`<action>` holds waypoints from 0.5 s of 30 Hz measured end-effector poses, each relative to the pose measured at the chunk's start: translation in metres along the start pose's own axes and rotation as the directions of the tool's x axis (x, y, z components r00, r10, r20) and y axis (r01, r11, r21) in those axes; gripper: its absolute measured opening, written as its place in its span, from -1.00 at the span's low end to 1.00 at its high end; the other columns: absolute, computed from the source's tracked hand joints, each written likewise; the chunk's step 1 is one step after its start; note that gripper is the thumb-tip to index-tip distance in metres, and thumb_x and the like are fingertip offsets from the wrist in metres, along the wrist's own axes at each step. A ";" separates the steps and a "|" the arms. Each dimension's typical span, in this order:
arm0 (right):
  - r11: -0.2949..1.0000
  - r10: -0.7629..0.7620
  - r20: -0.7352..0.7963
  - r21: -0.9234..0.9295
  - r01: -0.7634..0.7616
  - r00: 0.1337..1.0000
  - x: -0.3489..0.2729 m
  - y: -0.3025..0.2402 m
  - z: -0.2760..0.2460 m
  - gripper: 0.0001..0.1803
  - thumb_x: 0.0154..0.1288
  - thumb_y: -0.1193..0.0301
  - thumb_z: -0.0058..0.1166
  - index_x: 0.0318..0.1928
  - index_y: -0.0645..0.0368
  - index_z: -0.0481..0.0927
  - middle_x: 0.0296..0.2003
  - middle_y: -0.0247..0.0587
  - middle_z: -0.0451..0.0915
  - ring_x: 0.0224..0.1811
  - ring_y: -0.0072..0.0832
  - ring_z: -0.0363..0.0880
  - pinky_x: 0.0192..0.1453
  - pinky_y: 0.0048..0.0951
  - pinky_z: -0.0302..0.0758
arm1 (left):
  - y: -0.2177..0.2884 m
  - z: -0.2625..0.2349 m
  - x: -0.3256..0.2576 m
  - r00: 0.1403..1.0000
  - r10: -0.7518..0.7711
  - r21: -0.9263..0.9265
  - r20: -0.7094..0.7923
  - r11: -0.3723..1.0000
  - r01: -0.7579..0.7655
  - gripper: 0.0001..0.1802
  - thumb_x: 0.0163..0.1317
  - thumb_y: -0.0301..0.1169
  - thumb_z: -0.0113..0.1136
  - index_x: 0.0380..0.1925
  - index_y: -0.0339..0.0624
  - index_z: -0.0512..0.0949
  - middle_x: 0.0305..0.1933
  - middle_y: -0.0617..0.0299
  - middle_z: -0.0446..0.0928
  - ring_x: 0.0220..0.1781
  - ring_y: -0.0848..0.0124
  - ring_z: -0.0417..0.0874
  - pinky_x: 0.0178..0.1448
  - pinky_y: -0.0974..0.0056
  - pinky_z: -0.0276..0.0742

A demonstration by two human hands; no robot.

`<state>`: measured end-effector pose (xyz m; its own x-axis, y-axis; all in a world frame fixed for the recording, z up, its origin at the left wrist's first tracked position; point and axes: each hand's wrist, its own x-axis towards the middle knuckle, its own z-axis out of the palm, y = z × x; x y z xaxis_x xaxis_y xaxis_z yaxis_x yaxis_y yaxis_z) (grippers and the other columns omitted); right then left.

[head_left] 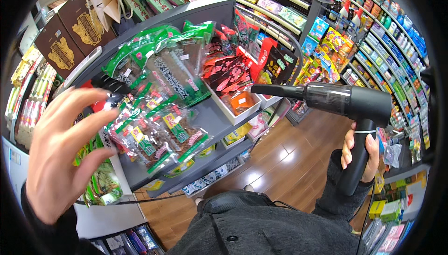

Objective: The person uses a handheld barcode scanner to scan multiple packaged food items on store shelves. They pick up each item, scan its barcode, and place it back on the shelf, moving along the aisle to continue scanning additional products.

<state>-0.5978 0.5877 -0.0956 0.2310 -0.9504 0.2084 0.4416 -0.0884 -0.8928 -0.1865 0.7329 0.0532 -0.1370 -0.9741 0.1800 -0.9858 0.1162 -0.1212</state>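
My right hand (360, 153) is clenched round the grip of a black pistol-shaped handheld blower (343, 108) — nozzle aimed left. Left hand (60, 150) is released, fingers spread, fingertips touching clear plastic snack packets w/ green-red labels (156, 133) just right of it on the grey shelf (210, 117).

Brown gift boxes with gold emblems (70, 33) stand at the upper left. A white tray (233, 108) on the grey shelf (210, 119) holds red snack packets (231, 75). Wall shelves of colourful goods (387, 45) line the right, above a wooden floor (289, 157).
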 end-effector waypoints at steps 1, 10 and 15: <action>1.000 0.014 0.031 0.005 -0.014 0.999 0.008 -0.001 -0.008 -0.45 0.35 0.19 0.04 0.08 0.44 0.28 -0.42 -0.04 0.46 -0.64 -0.41 0.50 -0.64 -0.43 0.52 | 0.012 0.003 0.021 0.999 0.031 -0.024 0.038 0.999 -0.030 -0.53 0.02 -0.34 0.36 -0.02 -0.25 0.58 0.15 -0.09 0.50 0.22 -0.08 0.49 0.28 -0.02 0.37; 0.981 0.188 0.102 0.027 -0.192 0.977 0.055 0.000 -0.045 -0.42 0.18 0.20 0.19 -0.01 0.44 0.33 -0.47 -0.01 0.51 -0.64 -0.37 0.54 -0.62 -0.39 0.55 | 0.040 0.171 0.187 0.999 -0.010 0.105 0.050 0.994 0.004 -0.35 0.05 0.11 0.33 -0.06 -0.20 0.63 0.37 -0.18 0.29 0.28 -0.05 0.39 0.30 0.01 0.35; 0.976 0.211 0.115 0.031 -0.216 0.971 0.060 0.000 -0.051 -0.39 0.17 0.19 0.20 0.00 0.46 0.32 -0.47 0.00 0.50 -0.65 -0.35 0.54 -0.63 -0.38 0.57 | 0.038 0.202 0.212 0.987 -0.105 0.044 0.123 0.994 0.100 -0.37 -0.02 0.12 0.37 -0.11 -0.16 0.63 0.16 -0.15 0.42 0.16 -0.02 0.46 0.14 -0.02 0.47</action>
<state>-0.6278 0.5157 -0.1031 0.4171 -0.9069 0.0594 0.4083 0.1286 -0.9038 -0.2335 0.4921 -0.1100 -0.0198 -0.9973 0.0705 -0.9893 0.0093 -0.1454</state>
